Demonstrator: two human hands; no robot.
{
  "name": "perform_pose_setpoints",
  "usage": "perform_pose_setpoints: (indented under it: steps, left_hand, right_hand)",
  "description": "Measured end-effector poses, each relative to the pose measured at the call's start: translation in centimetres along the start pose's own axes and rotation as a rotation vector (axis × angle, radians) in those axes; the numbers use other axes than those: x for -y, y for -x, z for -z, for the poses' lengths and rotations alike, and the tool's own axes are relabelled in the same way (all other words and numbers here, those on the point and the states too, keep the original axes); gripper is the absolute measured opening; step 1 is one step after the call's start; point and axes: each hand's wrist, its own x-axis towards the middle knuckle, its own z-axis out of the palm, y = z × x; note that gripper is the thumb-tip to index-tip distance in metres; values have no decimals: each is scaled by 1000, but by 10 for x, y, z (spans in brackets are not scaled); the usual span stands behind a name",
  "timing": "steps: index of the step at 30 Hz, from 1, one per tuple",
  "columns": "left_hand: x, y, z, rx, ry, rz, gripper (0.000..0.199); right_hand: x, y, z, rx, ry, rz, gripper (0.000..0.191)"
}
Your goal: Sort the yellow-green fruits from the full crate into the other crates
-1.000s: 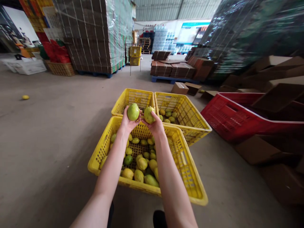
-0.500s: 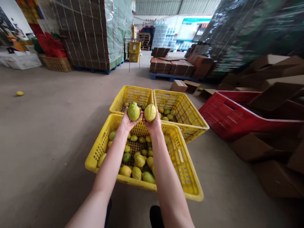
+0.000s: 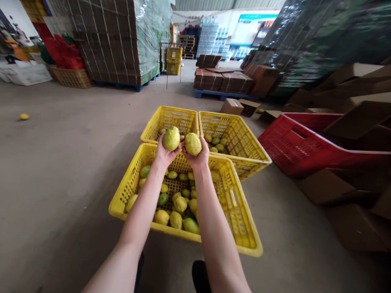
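My left hand (image 3: 166, 154) holds a large yellow-green fruit (image 3: 171, 139), its fingers curled under and beside it. Close by on the right, my right hand (image 3: 198, 158) grips a second, bumpy yellow-green fruit (image 3: 193, 144). Both hands are raised above the far edge of the front yellow crate (image 3: 249, 228), which has several green and yellow fruits (image 3: 180, 204) in it. Behind stand a left rear yellow crate (image 3: 149, 125) and a right rear yellow crate (image 3: 256, 151), each with some smaller fruits inside.
A red crate (image 3: 287, 146) stands on the right beside open cardboard boxes (image 3: 326, 187). One yellow fruit (image 3: 24, 116) lies on the floor at far left. Flattened cartons (image 3: 222, 80) rest on a blue pallet behind the crates, and a tall wrapped stack (image 3: 106, 44) stands at back left.
Both fruits have been turned in my hands, so different sides show; the left one now looks yellower. The hands stay nearly in place, and the view has shifted slightly.
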Motion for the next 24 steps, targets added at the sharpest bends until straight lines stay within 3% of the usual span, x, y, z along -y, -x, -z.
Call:
perform_pose_setpoints:
  steps: [4, 9, 11, 14, 17, 24]
  left_hand:
    - [2, -3, -1, -37, 31, -12, 38]
    - [2, -2, 1, 21, 47, 2, 55]
    - [2, -1, 1, 21, 45, -23, 50]
    - [2, 0, -1, -11, 6, -65, 38]
    - [3, -2, -2, 0, -43, -48, 39]
    - [7, -3, -3, 84, 61, 11, 48]
  right_hand:
    - [0, -3, 2, -36, -34, -36, 30]
    - [1, -6, 7, -14, -55, -50, 48]
    - [1, -6, 9, 21, -89, -29, 52]
    - [0, -5, 10, 10, -121, 3, 41]
    - [0, -3, 9, -3, -117, -3, 26]
    - [6, 0, 8, 41, -86, -88, 50]
